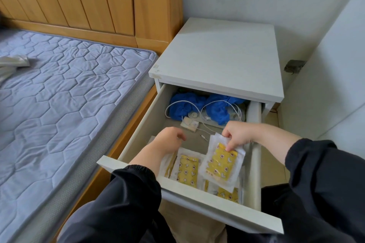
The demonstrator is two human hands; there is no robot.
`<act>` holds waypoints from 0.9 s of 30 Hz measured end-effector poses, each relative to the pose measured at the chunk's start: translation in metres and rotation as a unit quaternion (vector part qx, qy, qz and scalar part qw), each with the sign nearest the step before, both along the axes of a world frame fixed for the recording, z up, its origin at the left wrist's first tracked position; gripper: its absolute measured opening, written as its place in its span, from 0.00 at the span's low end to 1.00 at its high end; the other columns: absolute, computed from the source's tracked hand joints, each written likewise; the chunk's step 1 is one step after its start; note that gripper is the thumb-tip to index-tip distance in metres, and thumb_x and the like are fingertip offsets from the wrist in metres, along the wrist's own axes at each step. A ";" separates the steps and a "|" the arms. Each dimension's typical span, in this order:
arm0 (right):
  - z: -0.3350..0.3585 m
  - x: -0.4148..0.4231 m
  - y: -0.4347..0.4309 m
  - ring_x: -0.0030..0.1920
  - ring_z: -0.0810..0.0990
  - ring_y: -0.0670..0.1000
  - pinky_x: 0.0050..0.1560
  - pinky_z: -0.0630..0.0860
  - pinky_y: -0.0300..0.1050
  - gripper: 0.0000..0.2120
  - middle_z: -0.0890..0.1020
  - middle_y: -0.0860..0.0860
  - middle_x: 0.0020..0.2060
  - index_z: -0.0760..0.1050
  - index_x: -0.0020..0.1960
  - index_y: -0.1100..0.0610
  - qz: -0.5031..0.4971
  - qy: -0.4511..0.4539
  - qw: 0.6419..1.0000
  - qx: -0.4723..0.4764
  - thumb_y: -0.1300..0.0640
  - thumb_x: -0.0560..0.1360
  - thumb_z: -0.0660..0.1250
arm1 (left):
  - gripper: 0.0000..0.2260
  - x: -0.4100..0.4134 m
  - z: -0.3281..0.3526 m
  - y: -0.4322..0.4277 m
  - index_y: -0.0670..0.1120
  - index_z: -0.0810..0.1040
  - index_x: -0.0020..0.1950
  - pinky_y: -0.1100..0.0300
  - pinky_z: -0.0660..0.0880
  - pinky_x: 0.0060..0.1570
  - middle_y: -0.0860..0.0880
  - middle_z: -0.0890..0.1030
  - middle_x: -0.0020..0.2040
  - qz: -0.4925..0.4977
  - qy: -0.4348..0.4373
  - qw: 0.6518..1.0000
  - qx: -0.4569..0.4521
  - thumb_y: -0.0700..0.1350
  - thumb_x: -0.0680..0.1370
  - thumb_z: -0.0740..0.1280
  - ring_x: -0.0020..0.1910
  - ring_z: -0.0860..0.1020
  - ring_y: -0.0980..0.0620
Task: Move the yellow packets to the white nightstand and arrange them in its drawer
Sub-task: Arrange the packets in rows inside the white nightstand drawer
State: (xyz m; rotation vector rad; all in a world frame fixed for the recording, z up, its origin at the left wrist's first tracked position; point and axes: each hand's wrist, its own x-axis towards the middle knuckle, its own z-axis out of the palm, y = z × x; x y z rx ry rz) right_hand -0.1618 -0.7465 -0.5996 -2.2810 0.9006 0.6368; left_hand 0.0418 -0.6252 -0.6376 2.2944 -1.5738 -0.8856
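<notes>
Currently, right hand (240, 136) pinches a packet (222, 163) over the drawer (197, 197); left hand (167, 141), loosely curled, holds nothing.

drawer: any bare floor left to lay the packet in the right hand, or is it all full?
Bare drawer floor runs mid-drawer, between the left hand, the right hand and the white cable clutter behind. Front is crowded: flat yellow packets overlap there, with the held packet above. Back is filled by blue cloth.

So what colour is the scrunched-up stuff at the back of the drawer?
Bright blue fabric, seen in the head view.
</notes>
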 end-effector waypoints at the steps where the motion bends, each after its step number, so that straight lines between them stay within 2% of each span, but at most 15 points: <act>1: -0.008 -0.002 0.004 0.31 0.67 0.47 0.32 0.64 0.42 0.15 0.71 0.51 0.29 0.70 0.32 0.59 0.008 0.018 1.000 -0.009 0.57 0.70 0.74 | 0.15 0.001 -0.003 -0.001 0.51 0.77 0.63 0.52 0.64 0.69 0.49 0.73 0.67 -0.023 -0.068 0.997 0.016 0.39 0.79 0.60 0.70 0.66 0.48; 3: -0.019 -0.003 0.012 0.31 0.67 0.48 0.31 0.62 0.42 0.19 0.75 0.52 0.31 0.64 0.31 0.54 0.032 0.056 0.997 -0.035 0.55 0.72 0.72 | 0.20 0.001 -0.006 -0.002 0.53 0.70 0.70 0.44 0.52 0.74 0.49 0.65 0.74 -0.061 -0.129 0.988 0.053 0.42 0.79 0.60 0.76 0.54 0.46; 5: -0.021 0.001 0.022 0.30 0.69 0.49 0.29 0.65 0.40 0.16 0.73 0.51 0.31 0.66 0.32 0.54 0.064 0.112 0.991 -0.047 0.55 0.73 0.72 | 0.22 -0.001 -0.010 -0.001 0.53 0.63 0.75 0.41 0.49 0.74 0.49 0.61 0.76 -0.084 -0.124 0.983 0.106 0.46 0.80 0.59 0.77 0.53 0.45; 8: -0.025 0.003 0.032 0.32 0.73 0.49 0.27 0.70 0.40 0.09 0.76 0.51 0.37 0.73 0.43 0.57 0.080 0.183 0.980 -0.018 0.53 0.74 0.70 | 0.24 0.000 -0.017 0.003 0.51 0.60 0.77 0.48 0.59 0.72 0.47 0.65 0.75 -0.110 -0.077 0.968 0.210 0.52 0.81 0.58 0.74 0.62 0.45; 9: -0.026 0.004 0.033 0.34 0.75 0.51 0.30 0.71 0.40 0.11 0.78 0.53 0.42 0.74 0.49 0.59 0.085 0.195 0.977 -0.018 0.52 0.75 0.69 | 0.24 0.000 -0.018 0.004 0.51 0.60 0.76 0.49 0.62 0.70 0.47 0.66 0.74 -0.118 -0.074 0.963 0.229 0.53 0.81 0.58 0.72 0.65 0.45; 11: -0.027 0.005 0.032 0.41 0.77 0.54 0.38 0.73 0.43 0.23 0.78 0.56 0.51 0.71 0.61 0.61 0.078 0.215 0.973 -0.007 0.48 0.73 0.69 | 0.23 0.000 -0.016 0.005 0.50 0.61 0.76 0.50 0.65 0.68 0.47 0.69 0.72 -0.125 -0.083 0.960 0.235 0.53 0.81 0.59 0.70 0.68 0.46; 12: -0.029 0.006 0.031 0.48 0.78 0.56 0.44 0.74 0.45 0.31 0.76 0.56 0.57 0.66 0.67 0.60 0.063 0.225 0.972 0.012 0.45 0.72 0.70 | 0.23 0.000 -0.015 0.004 0.50 0.62 0.75 0.50 0.65 0.68 0.47 0.69 0.72 -0.126 -0.087 0.960 0.234 0.53 0.81 0.59 0.69 0.68 0.46; 14: -0.031 0.006 0.029 0.65 0.72 0.57 0.61 0.72 0.49 0.44 0.68 0.55 0.70 0.53 0.76 0.56 0.041 0.236 0.969 0.058 0.40 0.70 0.71 | 0.23 -0.001 -0.012 0.004 0.49 0.62 0.75 0.51 0.65 0.68 0.47 0.69 0.72 -0.130 -0.092 0.959 0.233 0.52 0.81 0.59 0.70 0.68 0.46; 15: -0.032 0.006 0.028 0.69 0.69 0.57 0.66 0.69 0.50 0.47 0.64 0.54 0.73 0.50 0.77 0.55 0.035 0.236 0.969 0.071 0.38 0.69 0.71 | 0.23 -0.002 -0.012 0.004 0.49 0.62 0.75 0.51 0.65 0.68 0.46 0.69 0.72 -0.131 -0.094 0.959 0.233 0.53 0.82 0.58 0.70 0.68 0.46; 18: -0.036 0.006 0.032 0.68 0.70 0.56 0.67 0.69 0.52 0.46 0.67 0.53 0.71 0.53 0.76 0.56 0.038 0.227 0.970 0.081 0.37 0.68 0.71 | 0.24 -0.003 -0.012 0.005 0.50 0.60 0.76 0.50 0.63 0.69 0.47 0.67 0.74 -0.133 -0.098 0.962 0.217 0.54 0.81 0.59 0.71 0.66 0.45; 20: -0.039 0.007 0.038 0.66 0.72 0.57 0.66 0.70 0.51 0.42 0.71 0.53 0.69 0.57 0.75 0.57 0.045 0.221 0.970 0.092 0.39 0.70 0.70 | 0.27 -0.004 -0.013 0.005 0.54 0.57 0.77 0.44 0.57 0.73 0.49 0.61 0.77 -0.149 -0.101 0.967 0.182 0.55 0.80 0.61 0.75 0.59 0.45; 22: -0.042 0.007 0.041 0.64 0.74 0.58 0.65 0.71 0.52 0.43 0.73 0.55 0.67 0.58 0.74 0.57 0.051 0.223 0.969 0.089 0.36 0.70 0.69 | 0.29 -0.009 -0.013 0.004 0.56 0.56 0.77 0.40 0.52 0.73 0.51 0.58 0.77 -0.201 -0.108 0.961 0.157 0.55 0.78 0.62 0.77 0.54 0.46; 24: -0.043 0.006 0.041 0.64 0.74 0.58 0.64 0.72 0.51 0.46 0.72 0.55 0.67 0.55 0.75 0.58 0.048 0.219 0.971 0.081 0.34 0.69 0.69 | 0.29 -0.017 -0.012 0.002 0.55 0.59 0.76 0.43 0.56 0.73 0.51 0.63 0.76 -0.249 -0.104 0.948 0.171 0.55 0.77 0.65 0.75 0.58 0.46; 27: -0.044 0.005 0.039 0.65 0.73 0.56 0.64 0.71 0.49 0.46 0.70 0.53 0.69 0.53 0.75 0.57 0.029 0.198 0.977 0.074 0.35 0.69 0.68 | 0.31 -0.022 -0.011 0.000 0.55 0.61 0.75 0.49 0.62 0.70 0.51 0.68 0.73 -0.248 -0.080 0.946 0.191 0.54 0.75 0.69 0.71 0.66 0.47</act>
